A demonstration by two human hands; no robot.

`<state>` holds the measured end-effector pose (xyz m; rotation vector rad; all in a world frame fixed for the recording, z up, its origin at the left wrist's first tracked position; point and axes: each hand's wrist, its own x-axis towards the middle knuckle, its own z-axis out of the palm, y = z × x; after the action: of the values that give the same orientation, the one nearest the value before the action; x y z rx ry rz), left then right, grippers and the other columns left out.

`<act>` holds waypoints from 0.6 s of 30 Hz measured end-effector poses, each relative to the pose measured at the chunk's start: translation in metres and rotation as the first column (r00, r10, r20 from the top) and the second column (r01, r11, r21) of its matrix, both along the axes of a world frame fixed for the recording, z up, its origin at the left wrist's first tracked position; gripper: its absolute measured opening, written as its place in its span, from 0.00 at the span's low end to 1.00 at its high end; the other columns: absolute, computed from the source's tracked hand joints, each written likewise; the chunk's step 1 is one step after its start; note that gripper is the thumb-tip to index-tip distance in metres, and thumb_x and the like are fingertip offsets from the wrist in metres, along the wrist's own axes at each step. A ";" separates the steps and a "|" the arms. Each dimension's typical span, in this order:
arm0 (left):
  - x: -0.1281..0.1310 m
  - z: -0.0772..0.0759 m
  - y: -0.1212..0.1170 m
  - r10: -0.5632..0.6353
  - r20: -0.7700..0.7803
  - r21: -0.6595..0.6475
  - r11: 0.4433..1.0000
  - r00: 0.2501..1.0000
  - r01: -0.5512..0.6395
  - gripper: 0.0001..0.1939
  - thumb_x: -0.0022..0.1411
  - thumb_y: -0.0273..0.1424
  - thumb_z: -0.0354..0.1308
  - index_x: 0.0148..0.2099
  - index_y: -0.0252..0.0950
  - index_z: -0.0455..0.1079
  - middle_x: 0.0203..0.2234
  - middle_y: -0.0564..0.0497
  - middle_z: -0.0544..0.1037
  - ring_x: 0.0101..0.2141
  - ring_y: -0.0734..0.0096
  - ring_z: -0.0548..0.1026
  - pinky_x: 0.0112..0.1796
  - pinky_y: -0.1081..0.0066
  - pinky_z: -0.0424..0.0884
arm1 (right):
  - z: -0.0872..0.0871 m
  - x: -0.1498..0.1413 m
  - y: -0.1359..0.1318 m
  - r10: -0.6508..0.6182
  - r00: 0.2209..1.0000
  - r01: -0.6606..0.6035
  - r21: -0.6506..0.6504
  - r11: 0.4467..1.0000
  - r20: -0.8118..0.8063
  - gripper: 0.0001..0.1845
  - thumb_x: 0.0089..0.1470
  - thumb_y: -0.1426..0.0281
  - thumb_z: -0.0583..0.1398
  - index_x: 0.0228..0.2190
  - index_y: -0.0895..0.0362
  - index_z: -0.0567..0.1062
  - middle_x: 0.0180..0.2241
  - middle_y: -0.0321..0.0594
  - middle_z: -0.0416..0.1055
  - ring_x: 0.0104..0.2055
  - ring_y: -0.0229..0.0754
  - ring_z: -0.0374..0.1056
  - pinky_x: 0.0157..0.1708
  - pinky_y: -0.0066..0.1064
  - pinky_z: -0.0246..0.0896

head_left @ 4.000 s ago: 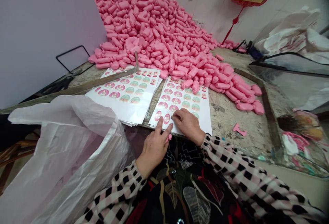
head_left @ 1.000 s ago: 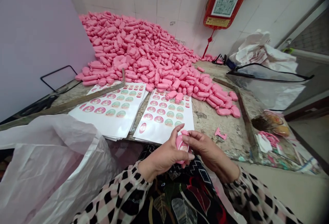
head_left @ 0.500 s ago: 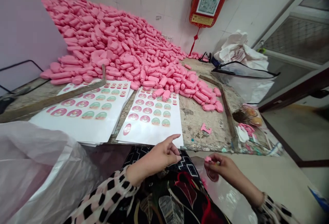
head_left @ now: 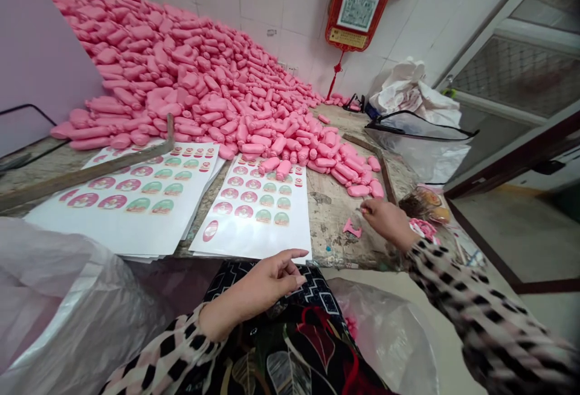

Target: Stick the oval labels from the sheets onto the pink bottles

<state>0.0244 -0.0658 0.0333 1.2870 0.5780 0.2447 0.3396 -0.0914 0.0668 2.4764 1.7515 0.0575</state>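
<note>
My left hand hovers just in front of the table edge, near the bottom of a printed sticker sheet. Its index finger points right, the thumb is apart, and nothing is held. Over the right part of the table, my right hand has its fingertips drawn together; what they hold, if anything, cannot be made out. Close to those fingertips lie small pink plastic bottles at the end of the big pile. A small flat pink piece rests to the left of that hand.
Another stack of sticker sheets lies at left under a wooden strip. Plastic bags stand below the table at left and between my knees and the floor. A clear zip bag sits at the back right.
My right hand has moved up and forward from above the lower bag to the tabletop; the pink piece it held no longer shows. My left hand keeps its pose. The view has shifted slightly.
</note>
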 end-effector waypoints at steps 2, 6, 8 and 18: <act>-0.006 0.003 -0.001 0.023 -0.026 0.022 1.000 0.999 -0.022 0.24 0.56 0.34 0.55 0.55 0.38 0.60 0.29 0.54 0.68 0.29 0.75 0.66 0.35 0.71 0.62 | -0.001 0.011 0.029 0.038 0.991 -0.033 -0.043 0.999 0.130 0.17 0.54 0.72 0.50 0.43 0.55 0.71 0.45 0.49 0.69 0.41 0.47 0.67 0.31 0.32 0.55; -0.021 0.006 -0.002 0.057 -0.068 0.055 0.997 0.996 -0.054 0.24 0.55 0.34 0.56 0.55 0.37 0.62 0.30 0.53 0.69 0.29 0.75 0.66 0.35 0.71 0.62 | -0.011 0.022 0.063 0.127 0.979 -0.116 -0.080 0.990 0.162 0.17 0.56 0.75 0.48 0.45 0.63 0.70 0.45 0.57 0.67 0.40 0.49 0.68 0.32 0.35 0.54; -0.026 0.006 -0.001 0.082 -0.070 0.011 0.997 0.994 -0.082 0.24 0.54 0.34 0.57 0.54 0.37 0.63 0.30 0.53 0.69 0.29 0.75 0.67 0.34 0.70 0.63 | -0.012 0.022 0.068 0.163 0.975 -0.151 -0.090 0.984 0.153 0.18 0.57 0.76 0.47 0.44 0.65 0.70 0.44 0.57 0.68 0.41 0.49 0.68 0.33 0.35 0.55; -0.005 -0.004 0.012 0.320 0.189 -0.739 0.669 0.928 -0.080 0.28 0.59 0.49 0.46 0.50 0.30 0.62 0.37 0.41 0.74 0.35 0.64 0.74 0.43 0.60 0.65 | -0.003 -0.122 -0.008 0.637 0.752 -0.587 0.267 0.765 -0.170 0.24 0.55 0.72 0.51 0.54 0.55 0.59 0.54 0.44 0.61 0.51 0.43 0.62 0.44 0.33 0.62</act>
<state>0.0191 -0.0538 0.0291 0.3870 0.4747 0.3506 0.2181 -0.0995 0.0636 1.9505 2.7360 -0.0353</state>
